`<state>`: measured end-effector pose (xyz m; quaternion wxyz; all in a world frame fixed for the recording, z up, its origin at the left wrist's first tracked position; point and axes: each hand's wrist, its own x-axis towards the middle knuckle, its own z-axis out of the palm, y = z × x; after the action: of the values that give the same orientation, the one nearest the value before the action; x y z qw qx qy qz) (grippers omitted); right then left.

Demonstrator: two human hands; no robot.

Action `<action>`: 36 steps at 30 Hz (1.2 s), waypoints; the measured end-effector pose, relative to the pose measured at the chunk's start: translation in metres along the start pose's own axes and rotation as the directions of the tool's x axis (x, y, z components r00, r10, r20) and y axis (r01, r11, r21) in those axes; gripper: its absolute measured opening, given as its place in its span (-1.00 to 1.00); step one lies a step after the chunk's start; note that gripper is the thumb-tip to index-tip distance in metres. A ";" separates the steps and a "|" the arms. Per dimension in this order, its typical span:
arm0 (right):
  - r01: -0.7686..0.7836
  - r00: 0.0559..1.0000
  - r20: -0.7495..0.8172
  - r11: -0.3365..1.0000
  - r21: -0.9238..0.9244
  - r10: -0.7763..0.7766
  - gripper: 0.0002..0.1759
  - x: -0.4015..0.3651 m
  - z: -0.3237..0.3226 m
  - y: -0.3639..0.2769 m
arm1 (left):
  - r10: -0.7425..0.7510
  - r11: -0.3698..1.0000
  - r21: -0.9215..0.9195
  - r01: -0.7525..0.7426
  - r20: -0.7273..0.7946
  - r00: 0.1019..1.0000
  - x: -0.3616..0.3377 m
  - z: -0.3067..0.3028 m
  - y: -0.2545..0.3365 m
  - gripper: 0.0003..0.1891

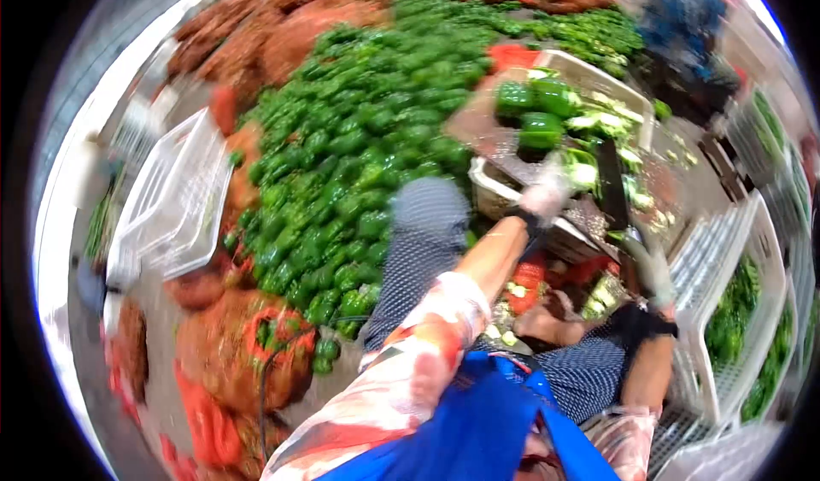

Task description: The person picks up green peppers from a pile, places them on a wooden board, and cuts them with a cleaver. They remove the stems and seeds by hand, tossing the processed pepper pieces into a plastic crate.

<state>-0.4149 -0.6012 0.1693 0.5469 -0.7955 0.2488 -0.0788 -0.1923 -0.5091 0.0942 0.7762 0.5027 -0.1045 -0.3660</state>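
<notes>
Knife and cut pepper at the crate, right of centre

Left hand (547, 192), pale and blurred, right of centre, a dark band at the wrist; fingertips at a cut green pepper (582, 173), whether clenched on it or only resting there cannot tell

Right hand (651, 269), lower and further right, fingers wrapped round the handle end of a knife (612, 182); broad dark blade points to the top of the frame, just right of the cut pepper

Whole green peppers (540, 131) sit just above the left hand; pale-green cut pieces (605, 122) lie beside them, in a cream crate (642, 105)

Big heap of green peppers (367, 148) from upper centre down to mid left; orange-red mesh sacks (243, 353) lower left, more along the top edge

White crate (175, 195) at left, slatted crates (713, 310) with green produce at right; person in blue (682, 20), upper right
</notes>
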 end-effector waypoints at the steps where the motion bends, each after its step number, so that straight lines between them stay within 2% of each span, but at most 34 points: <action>1: -0.010 1.000 -0.002 0.997 0.071 0.010 -0.58 -0.003 0.002 -0.012 | 0.085 0.924 0.371 -0.089 0.027 0.996 0.008 -0.004 0.005 -0.58; 2: 0.186 0.982 0.067 0.971 -0.152 -0.177 -0.56 0.003 -0.001 0.005 | 0.134 0.708 0.691 -0.149 0.075 0.988 0.010 -0.015 0.020 -0.50; 3: 0.381 0.924 0.133 0.858 -0.345 -0.357 -0.55 0.010 -0.005 0.021 | 0.183 0.761 0.613 -0.210 0.107 0.977 0.019 -0.029 0.035 -0.48; 4: -0.039 0.990 0.135 0.997 -0.062 0.048 -0.53 0.010 0.000 0.012 | 0.233 0.802 0.529 -0.276 0.148 0.961 0.025 -0.038 0.046 -0.46; 5: -0.016 0.982 0.183 0.987 -0.158 0.045 -0.51 0.010 0.006 0.002 | 0.229 0.748 0.593 -0.296 0.189 0.955 -0.022 -0.038 0.112 -0.58; 6: 0.010 0.972 0.229 0.968 -0.253 0.050 -0.48 0.011 0.012 -0.005 | 0.148 0.789 0.568 -0.234 0.194 0.970 -0.054 -0.036 0.164 -0.66; 7: -0.077 0.973 0.206 0.988 -0.136 0.104 -0.46 0.020 0.017 0.014 | 0.138 0.694 0.684 -0.224 0.179 0.974 -0.069 -0.050 0.197 -0.55; 8: -0.086 0.975 0.186 0.981 -0.176 0.119 -0.47 0.024 0.021 0.013 | 0.129 0.583 0.786 -0.208 0.164 0.978 -0.084 -0.065 0.229 -0.45; 9: -0.094 0.977 0.166 0.972 -0.216 0.132 -0.47 0.028 0.026 0.010 | 0.272 0.377 0.889 -0.259 0.161 0.949 -0.076 -0.100 0.238 -0.41; 10: -0.105 0.979 0.141 0.961 -0.256 0.145 -0.48 0.031 0.028 0.007 | 0.335 0.497 0.827 -0.263 0.097 0.937 -0.088 -0.133 0.250 -0.39; 11: -0.112 0.980 0.134 0.961 -0.253 0.149 -0.48 0.033 0.029 0.003 | 0.345 0.546 0.810 -0.215 0.016 0.938 -0.108 -0.170 0.263 -0.35; 12: -0.121 0.980 0.126 0.961 -0.250 0.156 -0.49 0.034 0.027 -0.002 | 0.445 0.543 0.804 -0.242 -0.032 0.895 -0.124 -0.213 0.266 -0.31; 13: -0.131 0.979 0.120 0.961 -0.245 0.164 -0.50 0.034 0.026 -0.006 | 0.321 0.764 0.622 -0.170 -0.137 0.937 -0.143 -0.272 0.271 -0.32; 14: -0.142 0.978 0.116 0.960 -0.241 0.174 -0.51 0.036 0.027 -0.006 | 0.396 0.734 0.667 -0.125 -0.271 0.877 -0.176 -0.291 0.271 -0.40; 15: -0.096 0.989 0.094 0.979 -0.178 0.114 -0.50 0.041 0.020 0.016 | 0.342 0.833 0.549 -0.063 -0.421 0.840 -0.193 -0.344 0.263 -0.51; 16: -0.105 0.983 0.119 0.962 -0.252 0.138 -0.50 0.040 0.021 -0.002 | 0.282 0.843 0.534 0.055 -0.528 0.801 -0.187 -0.480 0.231 -0.59; 18: -0.146 0.987 0.031 0.964 -0.224 0.156 -0.49 0.046 0.015 0.023 | 0.204 0.887 0.414 0.202 -0.746 0.634 -0.236 -0.485 0.211 -0.73; 19: -0.108 0.992 0.039 0.970 -0.219 0.119 -0.49 0.047 0.020 0.013 | 0.107 0.907 0.303 0.292 -0.837 0.536 -0.248 -0.486 0.199 -0.79; 20: -0.154 0.985 0.036 0.959 -0.237 0.167 -0.50 0.048 0.018 0.009 | 0.054 0.892 0.254 0.374 -0.880 0.471 -0.252 -0.487 0.194 -0.85; 21: -0.152 0.987 0.027 0.977 -0.149 0.157 -0.50 0.047 0.019 0.014 | 0.369 0.295 0.809 0.508 -0.587 0.721 -0.256 -0.527 0.178 -0.84; 22: -0.147 0.989 0.019 0.987 -0.060 0.148 -0.49 0.047 0.021 0.019 | 0.351 -0.141 0.901 0.410 -0.341 0.872 -0.254 -0.555 0.162 -0.82; 23: -0.189 0.981 0.014 0.976 -0.108 0.192 -0.47 0.048 0.024 0.012 | 0.304 -0.550 0.802 0.233 -0.067 0.950 -0.253 -0.583 0.147 -0.80; 24: -0.232 0.972 0.005 0.960 -0.155 0.236 -0.46 0.046 0.029 -0.003 | 0.302 -0.599 0.781 0.175 0.019 0.953 -0.243 -0.588 0.141 -0.78; 25: -0.212 0.977 -0.031 0.969 -0.128 0.209 -0.51 0.044 0.044 -0.022 | 0.346 -0.221 0.917 0.332 -0.244 0.906 -0.217 -0.597 0.134 -0.73; 26: -0.304 0.952 -0.052 0.921 -0.244 0.300 -0.51 0.044 0.054 -0.051 | 0.365 0.191 0.872 0.451 -0.489 0.792 -0.191 -0.605 0.128 -0.65; 27: -0.217 0.976 -0.060 0.933 -0.288 0.209 -0.50 0.041 0.046 -0.031 | 0.340 0.581 0.737 0.345 -0.605 0.720 -0.176 -0.591 0.136 -0.64; 28: -0.129 0.991 -0.065 0.935 -0.331 0.114 -0.50 0.039 0.039 -0.012 | 0.262 0.864 0.477 0.162 -0.701 0.663 -0.161 -0.580 0.143 -0.60; 29: -0.342 0.937 -0.092 0.938 -0.058 0.336 -0.49 0.045 0.052 -0.038 | 0.311 0.759 0.570 0.314 -0.741 0.595 -0.143 -0.583 0.142 -0.48; 30: -0.342 0.940 -0.132 0.886 -0.313 0.316 -0.47 0.048 0.041 -0.035 | 0.358 0.718 0.603 0.347 -0.748 0.559 -0.130 -0.614 0.127 -0.41; 31: -0.383 0.924 -0.109 0.894 -0.233 0.367 -0.46 0.051 0.040 -0.039 | 0.404 0.676 0.630 0.384 -0.751 0.522 -0.116 -0.648 0.109 -0.33; 32: -0.426 0.905 -0.082 0.892 -0.151 0.418 -0.45 0.052 0.041 -0.040 | 0.435 0.565 0.672 0.479 -0.735 0.520 -0.107 -0.641 0.113 -0.34; 33: -0.504 0.861 -0.126 0.860 -0.079 0.493 -0.45 0.050 0.031 -0.028 | 0.334 0.554 0.633 0.540 -0.764 0.553 -0.108 -0.590 0.148 -0.31; 35: -0.446 0.895 -0.123 0.868 -0.218 0.429 -0.46 0.046 0.024 -0.028 | 0.327 0.737 0.588 0.335 -0.743 0.584 -0.091 -0.669 0.094 -0.28; 36: -0.405 0.914 -0.110 0.869 -0.284 0.390 -0.46 0.045 0.022 -0.025 | 0.339 0.698 0.619 0.360 -0.728 0.596 -0.084 -0.694 0.078 -0.27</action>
<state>-0.3593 -0.5979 0.1768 0.4178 -0.7988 0.4294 0.0549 0.1520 0.0536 -0.1503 0.4737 0.8710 0.1259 -0.0331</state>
